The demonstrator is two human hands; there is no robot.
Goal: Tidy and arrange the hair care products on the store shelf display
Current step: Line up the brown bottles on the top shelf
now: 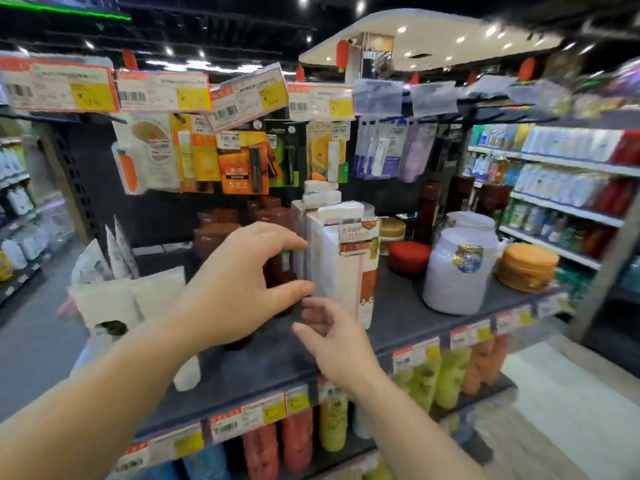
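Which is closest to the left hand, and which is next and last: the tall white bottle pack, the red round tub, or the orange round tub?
From the left hand, in the head view:
1. Tall white bottle pack, right at its fingertips.
2. Red round tub, farther right, behind the pack.
3. Orange round tub, far right, near the shelf end.

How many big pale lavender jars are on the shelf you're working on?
2. One lavender jar stands at the shelf's front right; the second jar is directly behind it, mostly hidden. More may be concealed.
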